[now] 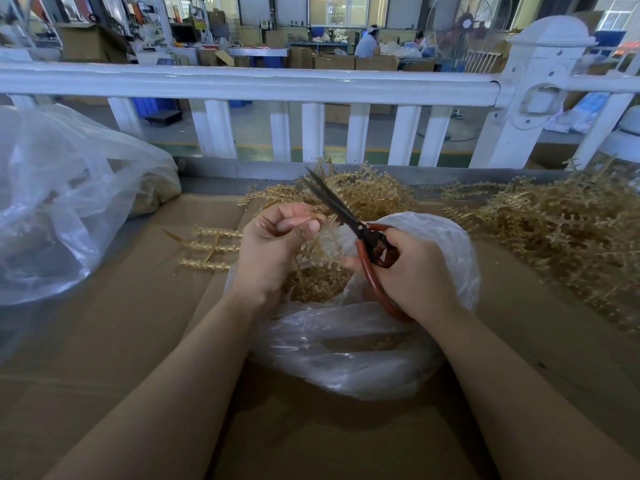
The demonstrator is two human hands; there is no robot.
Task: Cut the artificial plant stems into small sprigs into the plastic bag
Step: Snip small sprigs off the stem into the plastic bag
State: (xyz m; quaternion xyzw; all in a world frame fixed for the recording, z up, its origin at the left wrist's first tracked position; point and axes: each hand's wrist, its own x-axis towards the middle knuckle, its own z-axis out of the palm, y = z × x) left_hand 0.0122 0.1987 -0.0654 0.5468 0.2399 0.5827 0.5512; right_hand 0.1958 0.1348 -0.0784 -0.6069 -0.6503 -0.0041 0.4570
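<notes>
Mid-snip here, looks like. The left hand pinches a golden stem piece between thumb and curled fingers, right over the mouth of the plastic bag, which sits in the middle of the cardboard-covered table. The right hand grips the red-handled scissors, blades pointing up and away, nearly closed as far as can be told. Cut sprigs already sit in the bag. More uncut stems are heaped at the far right edge, with one flat stem lying left of the bag. Next move probably needs the blades opened and set across the held stem so bits drop straight in.
</notes>
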